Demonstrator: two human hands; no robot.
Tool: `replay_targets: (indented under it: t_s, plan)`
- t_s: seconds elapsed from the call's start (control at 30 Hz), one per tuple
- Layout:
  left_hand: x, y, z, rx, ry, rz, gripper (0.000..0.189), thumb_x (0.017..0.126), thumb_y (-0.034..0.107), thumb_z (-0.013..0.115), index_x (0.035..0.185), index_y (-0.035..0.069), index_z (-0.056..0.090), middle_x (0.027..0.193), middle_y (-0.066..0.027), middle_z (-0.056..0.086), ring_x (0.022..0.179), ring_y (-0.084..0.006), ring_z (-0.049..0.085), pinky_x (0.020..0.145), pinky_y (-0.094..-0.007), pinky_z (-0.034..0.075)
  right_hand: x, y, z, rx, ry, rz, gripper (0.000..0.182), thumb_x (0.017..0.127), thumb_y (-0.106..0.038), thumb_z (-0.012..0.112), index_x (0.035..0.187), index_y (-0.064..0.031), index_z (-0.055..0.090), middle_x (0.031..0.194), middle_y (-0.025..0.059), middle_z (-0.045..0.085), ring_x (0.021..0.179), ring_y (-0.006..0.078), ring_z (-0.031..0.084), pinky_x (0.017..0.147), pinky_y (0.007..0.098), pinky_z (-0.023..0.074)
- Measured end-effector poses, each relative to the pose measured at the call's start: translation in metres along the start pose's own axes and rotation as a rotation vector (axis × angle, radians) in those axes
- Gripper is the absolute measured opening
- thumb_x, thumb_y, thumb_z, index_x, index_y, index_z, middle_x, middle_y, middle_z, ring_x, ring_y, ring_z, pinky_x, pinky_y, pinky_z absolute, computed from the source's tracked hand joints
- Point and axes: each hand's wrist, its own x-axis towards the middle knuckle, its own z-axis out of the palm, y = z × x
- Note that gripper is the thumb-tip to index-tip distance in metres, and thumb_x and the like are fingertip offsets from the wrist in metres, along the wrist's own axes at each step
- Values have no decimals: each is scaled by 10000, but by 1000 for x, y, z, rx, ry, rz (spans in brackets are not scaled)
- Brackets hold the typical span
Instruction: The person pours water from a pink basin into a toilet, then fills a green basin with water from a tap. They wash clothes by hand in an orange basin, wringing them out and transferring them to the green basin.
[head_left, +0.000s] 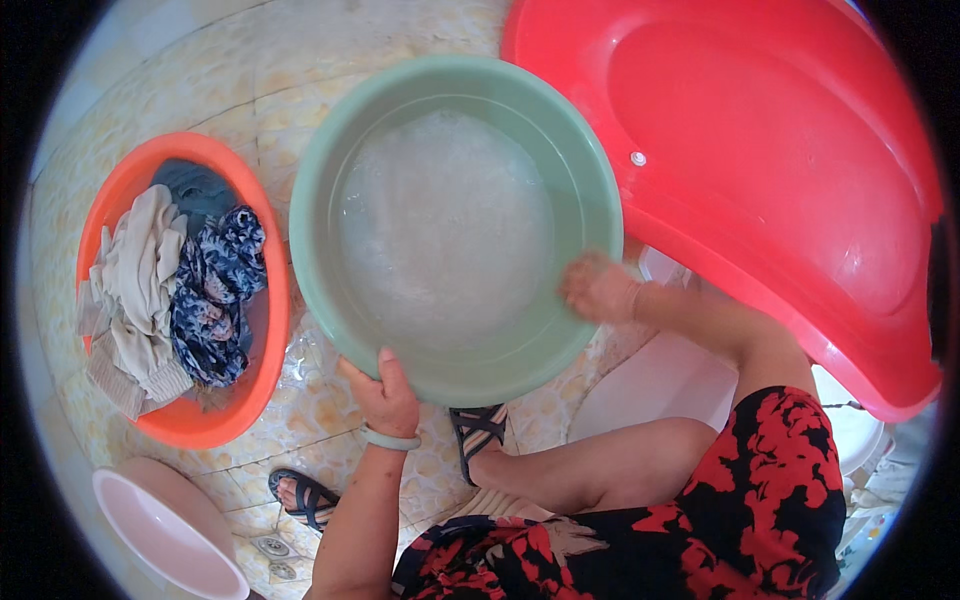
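Observation:
A large round green plastic basin (577, 135) holds cloudy water (450, 232) with a whitish, frothy surface. At its near left rim is my left hand (388, 399), gripping the edge with the thumb on top; a pale bangle circles that wrist. Blurred by motion, my right hand (600, 289) is over the basin's right side, at the inner wall. Its fingers look bent, but whether they hold anything cannot be made out.
An orange tub (279, 315) on the left contains wet cream cloth (142, 262) and blue patterned cloth (217, 292). A pink basin (172, 532) leans at the lower left, near floor drains (274, 547). A big red plastic tub (750, 150) occupies the right. The tiled floor (315, 397) looks wet.

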Motion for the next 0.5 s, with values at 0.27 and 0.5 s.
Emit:
replay_targets:
  t_s: [0.27, 0.5]
  plan:
    - [-1, 12, 1, 53, -6, -22, 363, 941, 103, 494, 1257, -54, 410, 1108, -170, 571, 993, -249, 566, 887, -348, 446, 45, 68, -29, 124, 869, 603, 586, 866, -100, 558, 1405, -3, 353, 1462, 249, 314, 1367, 379, 316, 1132, 454, 269]
    - [0, 8, -7, 138, -27, 1, 375, 923, 105, 512, 1247, -49, 403, 1064, -174, 582, 959, -259, 581, 867, -354, 458, 111, 99, -64, 286, 938, 895, 691, 937, -440, 508, 1420, 18, 324, 1387, 250, 431, 1297, 371, 411, 1053, 459, 349]
